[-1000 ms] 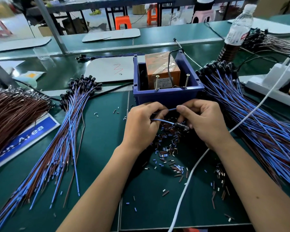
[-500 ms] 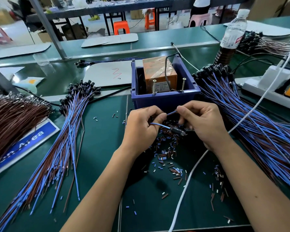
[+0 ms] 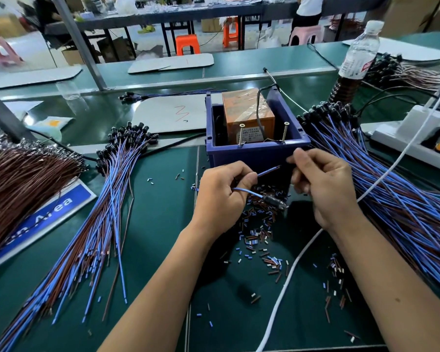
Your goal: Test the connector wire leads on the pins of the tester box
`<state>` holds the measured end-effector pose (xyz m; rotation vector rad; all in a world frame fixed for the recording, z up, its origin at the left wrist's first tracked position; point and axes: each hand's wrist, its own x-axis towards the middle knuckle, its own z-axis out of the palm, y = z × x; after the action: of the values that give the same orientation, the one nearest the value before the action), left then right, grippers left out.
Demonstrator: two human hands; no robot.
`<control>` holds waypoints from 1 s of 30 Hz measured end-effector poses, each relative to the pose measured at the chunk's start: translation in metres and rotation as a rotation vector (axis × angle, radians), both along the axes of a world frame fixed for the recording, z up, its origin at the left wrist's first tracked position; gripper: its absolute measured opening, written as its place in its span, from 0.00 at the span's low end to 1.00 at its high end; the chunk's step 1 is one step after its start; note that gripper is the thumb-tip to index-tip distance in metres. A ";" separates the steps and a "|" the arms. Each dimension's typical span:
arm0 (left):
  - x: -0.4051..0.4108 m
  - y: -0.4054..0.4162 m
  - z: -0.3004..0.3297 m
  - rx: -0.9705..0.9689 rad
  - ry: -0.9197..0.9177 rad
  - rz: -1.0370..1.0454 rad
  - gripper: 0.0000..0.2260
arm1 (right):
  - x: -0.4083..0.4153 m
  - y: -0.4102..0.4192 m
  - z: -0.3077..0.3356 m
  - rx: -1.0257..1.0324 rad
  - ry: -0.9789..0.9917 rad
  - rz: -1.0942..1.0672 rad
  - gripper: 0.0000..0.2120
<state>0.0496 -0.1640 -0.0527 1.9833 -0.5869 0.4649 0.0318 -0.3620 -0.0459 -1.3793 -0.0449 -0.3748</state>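
Nearest the viewer, cut bits of wire insulation (image 3: 258, 235) are lying scattered over the green mat (image 3: 150, 224), and a white cable (image 3: 287, 280) is crossing them toward the power strip (image 3: 401, 141) at far right. Above the scraps, the left hand (image 3: 221, 196) is curling its fingers around one connector wire (image 3: 247, 193), pinching the blue lead so that its stripped end is pointing up and right toward the box, while the black connector (image 3: 274, 201) is hanging free below the fist. The right hand (image 3: 323, 184) is sitting just beside it with fingers bent and thumb meeting forefinger near the box wall (whether it is pinching the second lead cannot be told here). The grip probably serves to spread the two leads to match the pins. To either side, the bundle of wires on the left (image 3: 92, 237) and the bundle of wires on the right (image 3: 391, 194) are fanning outward, within easy reach of each hand. Directly beyond the hands, the blue tester box (image 3: 254, 153) is standing open-topped, holding an orange unit (image 3: 247, 115) and presenting two upright screws, the left pin (image 3: 241, 134) and the right pin (image 3: 285, 132), at its near edge; no lead is touching either yet. Farther back, a water bottle (image 3: 356, 59) is standing upright.
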 end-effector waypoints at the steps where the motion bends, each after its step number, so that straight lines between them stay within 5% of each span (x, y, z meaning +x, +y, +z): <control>1: 0.000 0.001 0.000 -0.026 0.010 0.006 0.09 | 0.001 -0.003 0.000 0.016 0.007 -0.026 0.09; 11: -0.003 -0.004 -0.001 -0.092 0.030 -0.004 0.08 | -0.006 0.013 -0.004 -0.098 0.004 0.144 0.05; 16: -0.010 -0.013 -0.001 -0.168 0.017 -0.020 0.08 | -0.009 0.029 -0.002 0.058 -0.028 0.205 0.06; 21: -0.013 -0.017 0.002 -0.238 -0.090 0.095 0.08 | -0.010 0.027 0.005 0.153 -0.021 0.154 0.04; 30: -0.007 -0.011 -0.001 -0.364 -0.232 0.329 0.11 | -0.007 0.009 0.000 -0.198 -0.175 -0.236 0.02</control>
<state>0.0423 -0.1749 -0.0535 1.6876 -0.2874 0.9448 0.0248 -0.3527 -0.0459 -1.5485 -0.0650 -0.7033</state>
